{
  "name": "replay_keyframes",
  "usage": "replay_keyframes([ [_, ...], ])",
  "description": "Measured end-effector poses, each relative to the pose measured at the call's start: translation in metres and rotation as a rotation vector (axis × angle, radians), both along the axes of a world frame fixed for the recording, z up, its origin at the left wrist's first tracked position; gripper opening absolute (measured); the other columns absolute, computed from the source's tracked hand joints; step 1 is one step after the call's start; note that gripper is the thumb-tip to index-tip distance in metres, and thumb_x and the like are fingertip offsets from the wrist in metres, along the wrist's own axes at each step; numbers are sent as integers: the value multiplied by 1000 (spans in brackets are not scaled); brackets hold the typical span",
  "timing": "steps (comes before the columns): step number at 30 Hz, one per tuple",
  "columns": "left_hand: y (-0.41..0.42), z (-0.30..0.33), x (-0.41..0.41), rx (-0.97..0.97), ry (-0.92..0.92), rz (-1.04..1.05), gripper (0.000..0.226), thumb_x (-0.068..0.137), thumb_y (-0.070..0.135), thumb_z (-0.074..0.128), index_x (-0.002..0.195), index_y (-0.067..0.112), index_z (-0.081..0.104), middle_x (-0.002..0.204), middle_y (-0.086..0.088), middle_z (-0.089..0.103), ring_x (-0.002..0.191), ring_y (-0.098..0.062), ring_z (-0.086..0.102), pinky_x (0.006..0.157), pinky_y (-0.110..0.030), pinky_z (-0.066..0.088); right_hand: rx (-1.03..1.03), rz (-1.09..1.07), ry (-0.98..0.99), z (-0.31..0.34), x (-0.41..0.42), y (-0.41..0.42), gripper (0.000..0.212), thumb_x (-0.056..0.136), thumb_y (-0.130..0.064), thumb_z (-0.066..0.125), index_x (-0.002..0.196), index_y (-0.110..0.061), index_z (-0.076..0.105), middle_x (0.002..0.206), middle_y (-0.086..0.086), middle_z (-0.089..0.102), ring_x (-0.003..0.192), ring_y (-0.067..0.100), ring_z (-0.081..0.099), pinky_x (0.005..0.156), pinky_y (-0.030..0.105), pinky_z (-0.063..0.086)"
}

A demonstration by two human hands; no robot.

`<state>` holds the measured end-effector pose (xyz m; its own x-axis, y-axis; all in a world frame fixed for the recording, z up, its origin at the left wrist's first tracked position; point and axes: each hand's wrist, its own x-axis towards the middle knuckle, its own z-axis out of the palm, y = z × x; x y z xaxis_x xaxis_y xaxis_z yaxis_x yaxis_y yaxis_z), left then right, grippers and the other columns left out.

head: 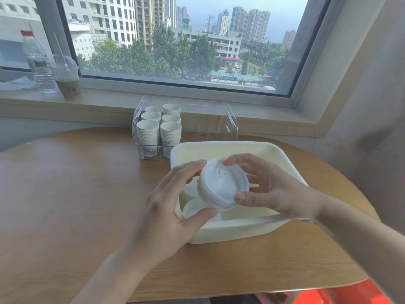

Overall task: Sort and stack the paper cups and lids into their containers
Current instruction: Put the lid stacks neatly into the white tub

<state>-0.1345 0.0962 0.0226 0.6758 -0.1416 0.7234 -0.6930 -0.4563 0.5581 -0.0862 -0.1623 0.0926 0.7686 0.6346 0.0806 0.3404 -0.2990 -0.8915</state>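
Six stacks of paper cups stand nested in the clear container up at twelve o'clock on the bench, filling its left part, the right part looking bare; over at ten o'clock on the sill sit a water bottle and an iced drink cup, neither part of the job; now to the action at centre: the left hand comes in from seven o'clock, its fingers curled round the near-left rim of a small stack of white lids, thumb pressed under the edge; the right hand meets it from four o'clock, thumb and forefinger pinching the opposite rim; so both hands grip the same stack, held tilted just above the cream tub; more loose lids lie on the tub's floor beneath, at its left end; the cups look sorted, so I'd call this the lid stage, squaring up a stack in the air; the next move calls for lowering it level into the tub, or picking up a loose lid, without letting the stack slip apart.
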Motion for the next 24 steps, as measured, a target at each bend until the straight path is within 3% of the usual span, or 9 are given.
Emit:
replay_keyframes([
  [7,0,-7,-12,118,-54,183,75,86,52,74,150,17,54,155,12,50,155,-19,36,123,-52,35,-105,-104,26,-1,-4,-34,56,84,-35,84,134,-42,59,137,-18,62,128,11,62,104,34,56],
  [13,-1,-9,-19,99,20,169,76,86,49,72,150,13,53,155,7,51,157,-17,33,126,-30,29,-370,-98,-14,-2,-10,-47,54,84,-45,86,130,-52,58,135,-27,58,123,5,61,103,35,56],
  [19,-2,-11,-21,102,-15,162,75,86,46,72,149,10,53,153,6,52,156,-20,35,126,-30,30,-682,-82,-20,-8,-10,-41,52,82,-62,80,123,-67,49,128,-33,57,115,-5,59,100,27,54],
  [24,-2,-12,-22,104,-56,158,74,85,44,73,147,8,55,150,4,56,154,-23,37,125,-33,32,-772,-80,19,-11,-6,-34,52,83,-56,81,121,-67,48,137,-31,52,118,-3,59,105,28,50],
])
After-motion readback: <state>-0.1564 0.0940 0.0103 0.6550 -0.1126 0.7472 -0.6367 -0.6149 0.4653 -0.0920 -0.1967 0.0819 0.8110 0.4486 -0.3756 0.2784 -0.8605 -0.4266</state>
